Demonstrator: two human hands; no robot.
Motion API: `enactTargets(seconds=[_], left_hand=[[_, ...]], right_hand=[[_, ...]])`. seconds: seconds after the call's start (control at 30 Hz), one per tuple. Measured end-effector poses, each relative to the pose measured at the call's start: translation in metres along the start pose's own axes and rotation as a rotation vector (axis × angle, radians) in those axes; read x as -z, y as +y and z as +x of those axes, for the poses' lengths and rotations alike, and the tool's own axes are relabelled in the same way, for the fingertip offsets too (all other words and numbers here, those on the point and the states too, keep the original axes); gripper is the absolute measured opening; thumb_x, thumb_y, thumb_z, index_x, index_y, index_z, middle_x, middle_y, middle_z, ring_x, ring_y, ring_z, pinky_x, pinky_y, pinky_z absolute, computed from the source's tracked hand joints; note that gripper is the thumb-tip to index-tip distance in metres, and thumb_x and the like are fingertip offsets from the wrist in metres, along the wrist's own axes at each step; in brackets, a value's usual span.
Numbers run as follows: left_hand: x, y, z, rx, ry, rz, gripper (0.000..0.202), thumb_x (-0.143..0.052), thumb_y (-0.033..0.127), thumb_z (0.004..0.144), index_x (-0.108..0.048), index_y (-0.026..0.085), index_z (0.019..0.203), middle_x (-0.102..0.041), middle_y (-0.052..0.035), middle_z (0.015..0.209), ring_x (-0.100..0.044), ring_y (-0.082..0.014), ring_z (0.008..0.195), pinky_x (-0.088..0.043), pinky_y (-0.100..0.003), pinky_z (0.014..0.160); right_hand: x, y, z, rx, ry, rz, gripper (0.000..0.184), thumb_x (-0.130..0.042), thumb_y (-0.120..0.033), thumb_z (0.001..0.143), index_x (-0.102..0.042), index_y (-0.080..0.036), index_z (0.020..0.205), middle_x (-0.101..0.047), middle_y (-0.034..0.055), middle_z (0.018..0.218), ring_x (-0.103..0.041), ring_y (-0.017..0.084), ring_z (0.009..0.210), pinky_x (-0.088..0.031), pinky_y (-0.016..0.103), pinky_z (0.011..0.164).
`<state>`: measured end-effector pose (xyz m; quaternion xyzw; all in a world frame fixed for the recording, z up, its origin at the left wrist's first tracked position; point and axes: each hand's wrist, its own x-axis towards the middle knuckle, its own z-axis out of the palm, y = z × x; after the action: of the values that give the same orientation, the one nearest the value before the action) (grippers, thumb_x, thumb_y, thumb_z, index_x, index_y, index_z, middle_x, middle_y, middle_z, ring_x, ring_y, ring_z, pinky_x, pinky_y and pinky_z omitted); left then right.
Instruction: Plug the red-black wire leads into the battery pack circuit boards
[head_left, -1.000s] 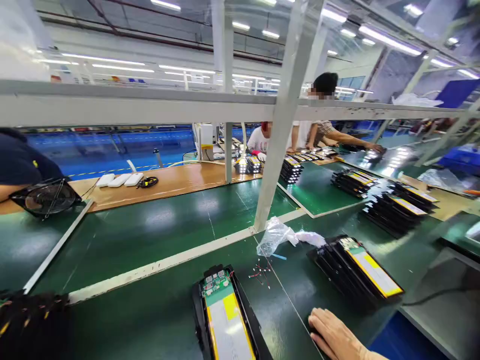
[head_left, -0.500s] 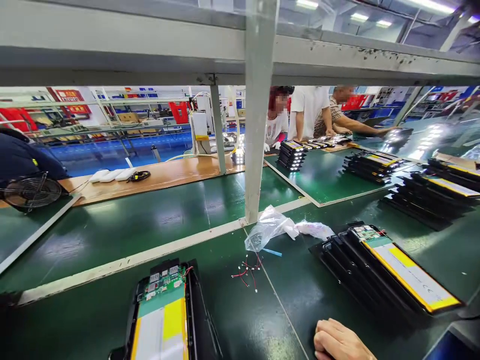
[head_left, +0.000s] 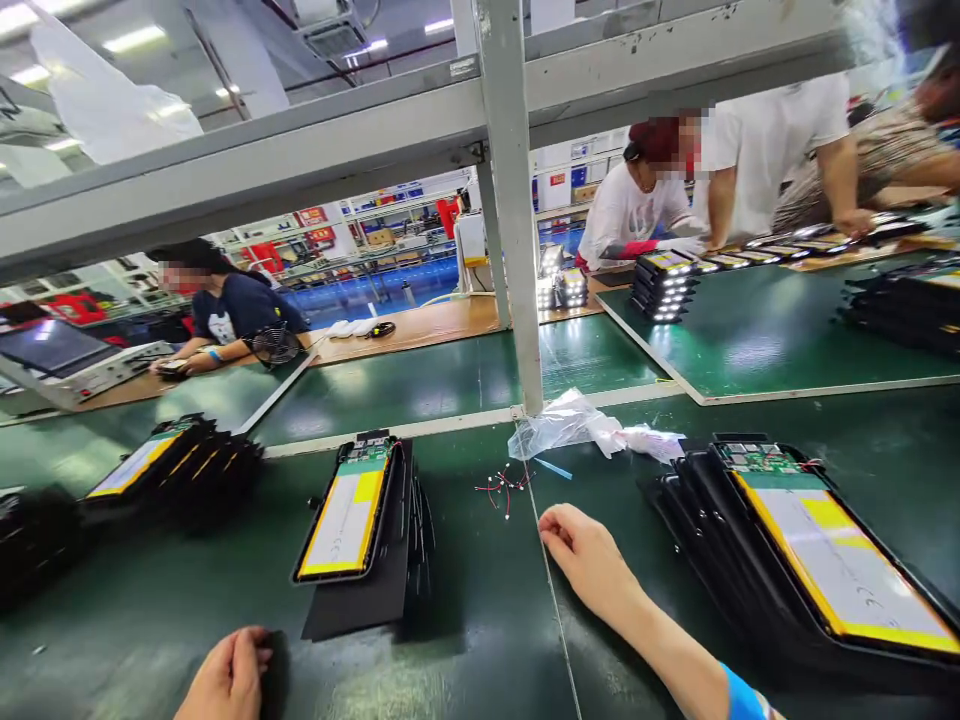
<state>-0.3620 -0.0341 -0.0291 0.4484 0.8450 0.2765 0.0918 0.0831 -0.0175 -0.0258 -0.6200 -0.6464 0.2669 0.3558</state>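
My right hand (head_left: pixel 581 548) rests over the green table with fingers curled in; nothing shows in it. Just beyond it lie several loose red-and-black wires (head_left: pixel 504 484) with small white connectors. My left hand (head_left: pixel 229 672) is at the near edge, loosely closed, with nothing visible in its fingers. In front of it, a black device casing with a battery (head_left: pixel 343 525) and a green circuit board (head_left: pixel 367 450) lies on top of a stack of dark panels. A second stack of open casings (head_left: pixel 832 550) stands right of my right hand.
A clear plastic bag (head_left: pixel 559 425) and a blue strip (head_left: pixel 553 468) lie beyond the wires. A metal post (head_left: pixel 517 220) rises from the table to a shelf beam. More casings (head_left: pixel 172 470) are stacked at the left. Co-workers (head_left: pixel 637 205) work across the table.
The view has swung left and drawn back. My right hand has moved forward and left, close to the wires. My left hand has come into view.
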Motion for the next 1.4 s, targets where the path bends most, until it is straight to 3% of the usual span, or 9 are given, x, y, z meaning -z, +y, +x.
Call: enactTargets(seconds=[0.13,0.4,0.8,0.9,1.0,1.07,1.2,1.27,1.4], left_hand=[[0.005,0.011,-0.01,-0.001,0.012,-0.024,0.031,-0.038,0.042,0.078,-0.059,0.02,0.083,-0.069,-0.0043,0.071,-0.065,-0.0233,0.074,-0.048,-0.033,0.074],[0.003,0.002,-0.013,-0.039,0.041,-0.097,0.031,-0.038,0.041,0.08,-0.059,0.018,0.086,-0.066,-0.0033,0.07,-0.064,-0.0214,0.071,-0.049,-0.031,0.073],[0.003,0.0,-0.019,-0.083,0.061,-0.211,0.036,-0.037,0.045,0.083,-0.06,0.018,0.092,-0.064,-0.0029,0.074,-0.062,-0.0204,0.071,-0.048,-0.032,0.074],[0.008,0.008,-0.052,-0.1,0.211,-0.282,0.036,-0.034,0.044,0.086,-0.058,0.019,0.092,-0.062,-0.0023,0.078,-0.061,-0.0207,0.076,-0.047,-0.032,0.075],[0.005,0.042,-0.12,-0.238,0.32,-0.41,0.028,-0.042,0.043,0.085,-0.058,0.021,0.083,-0.061,-0.0022,0.081,-0.057,-0.0207,0.079,-0.045,-0.031,0.077],[-0.002,0.081,-0.169,-0.369,0.205,-0.589,0.022,-0.049,0.039,0.084,-0.059,0.022,0.077,-0.061,-0.0029,0.081,-0.056,-0.0194,0.078,-0.045,-0.029,0.074],[-0.015,0.166,-0.223,-0.428,-0.414,-0.724,0.022,-0.055,0.033,0.084,-0.065,0.023,0.1,-0.064,-0.0044,0.088,-0.058,-0.0141,0.067,-0.047,-0.025,0.065],[-0.016,0.192,-0.227,-0.417,-0.534,-0.768,0.027,-0.055,0.032,0.085,-0.063,0.023,0.109,-0.065,-0.0042,0.091,-0.058,-0.0124,0.066,-0.047,-0.024,0.066],[-0.012,0.201,-0.229,-0.393,-0.599,-0.784,0.016,-0.06,0.032,0.082,-0.07,0.019,0.086,-0.065,-0.0027,0.077,-0.058,-0.012,0.066,-0.044,-0.023,0.064]], right_hand=[[0.0,0.009,0.029,-0.023,0.026,-0.108,0.014,-0.043,-0.016,0.083,-0.055,-0.023,0.081,-0.058,0.0006,0.084,-0.056,0.016,0.073,-0.04,0.028,0.066],[-0.007,0.018,0.068,-0.003,0.012,-0.269,0.015,-0.048,-0.018,0.087,-0.06,-0.025,0.093,-0.054,0.0022,0.1,-0.055,0.015,0.08,-0.03,0.026,0.058],[-0.01,0.019,0.07,0.074,-0.049,-0.206,0.012,-0.047,-0.017,0.087,-0.056,-0.02,0.08,-0.051,0.003,0.094,-0.052,0.016,0.085,-0.034,0.027,0.067],[-0.004,0.01,0.054,0.082,-0.06,-0.061,0.014,-0.045,-0.021,0.088,-0.052,-0.02,0.076,-0.05,0.0018,0.087,-0.05,0.016,0.08,-0.036,0.028,0.068],[0.003,-0.003,0.023,0.066,-0.116,0.108,0.021,-0.041,-0.032,0.09,-0.047,-0.02,0.074,-0.046,-0.0016,0.071,-0.045,0.013,0.066,-0.035,0.026,0.058],[0.01,-0.015,-0.004,-0.015,-0.242,0.376,0.025,-0.043,-0.04,0.09,-0.046,-0.02,0.076,-0.044,-0.0026,0.069,-0.037,0.01,0.057,-0.028,0.023,0.049],[0.031,-0.038,-0.052,-0.298,-0.568,1.13,0.028,-0.068,-0.039,0.078,-0.05,-0.018,0.08,-0.044,-0.0022,0.074,-0.027,0.005,0.054,-0.018,0.021,0.047],[0.04,-0.047,-0.068,-0.362,-0.636,1.243,0.026,-0.072,-0.033,0.076,-0.053,-0.017,0.081,-0.043,-0.0025,0.072,-0.025,0.004,0.053,-0.017,0.021,0.047],[0.051,-0.055,-0.083,-0.358,-0.671,1.246,0.02,-0.072,-0.03,0.077,-0.057,-0.016,0.079,-0.045,-0.0016,0.071,-0.027,0.005,0.053,-0.019,0.021,0.047]])
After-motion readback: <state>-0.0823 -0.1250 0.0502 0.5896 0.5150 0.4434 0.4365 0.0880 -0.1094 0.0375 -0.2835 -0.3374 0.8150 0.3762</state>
